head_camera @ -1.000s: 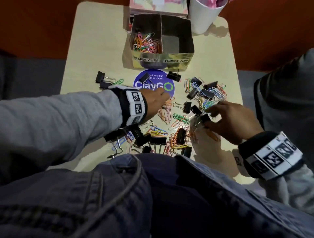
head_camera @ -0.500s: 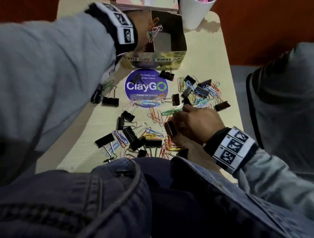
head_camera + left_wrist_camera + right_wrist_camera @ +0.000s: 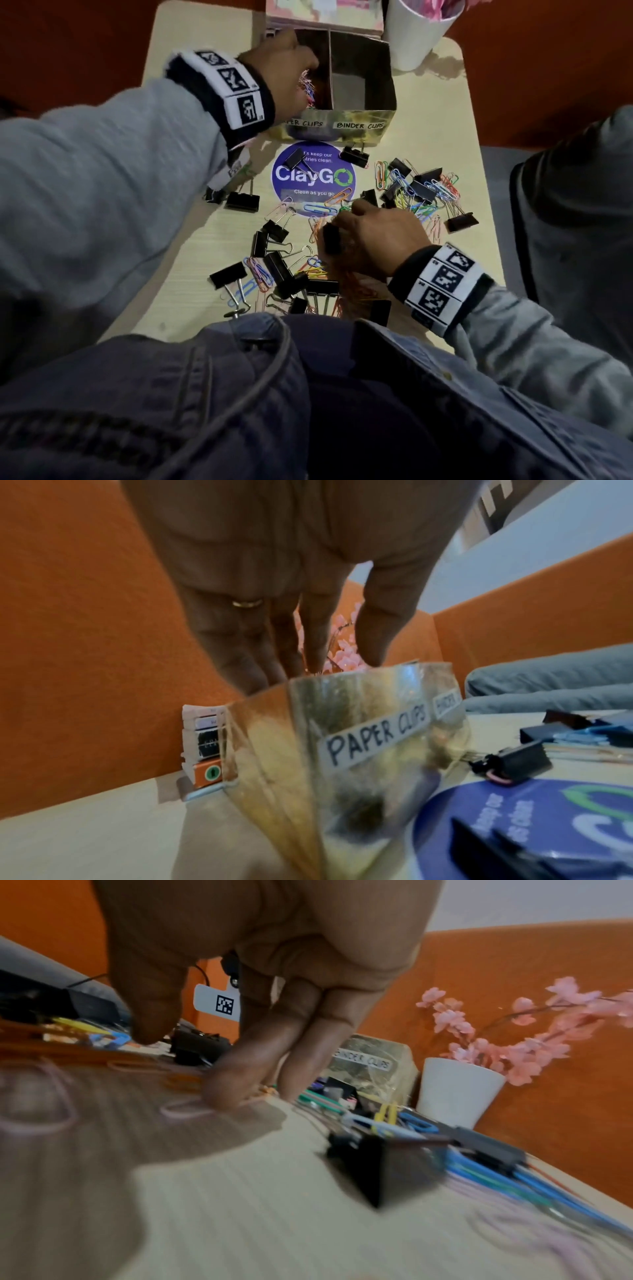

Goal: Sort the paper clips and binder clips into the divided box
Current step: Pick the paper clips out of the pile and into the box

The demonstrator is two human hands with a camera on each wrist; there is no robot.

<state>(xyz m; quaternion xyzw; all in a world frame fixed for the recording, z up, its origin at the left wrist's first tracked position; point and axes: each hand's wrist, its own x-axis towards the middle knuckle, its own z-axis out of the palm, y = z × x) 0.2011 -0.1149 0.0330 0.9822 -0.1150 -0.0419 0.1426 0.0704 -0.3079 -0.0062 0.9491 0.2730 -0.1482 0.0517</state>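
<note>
Lay just ahead of the right hand [image 3: 373, 236], fingers curled round a binder clip [image 3: 331, 238], the box [image 3: 359, 113] with its right half empty; hung fingers-straight over the left half's paper clips [image 3: 308, 89], the left hand [image 3: 284, 65]

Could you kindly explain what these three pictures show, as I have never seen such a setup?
No machine here: a person wears three cameras, one on the head looking down, one on each wrist looking along the fingers. On the table lie loose paper clips and black binder clips, before a divided box. The left hand hangs, fingers straight, over its paper-clip side. The right hand reaches into the pile, one binder clip between thumb and fingers; whether gripped, I cannot tell.
</note>
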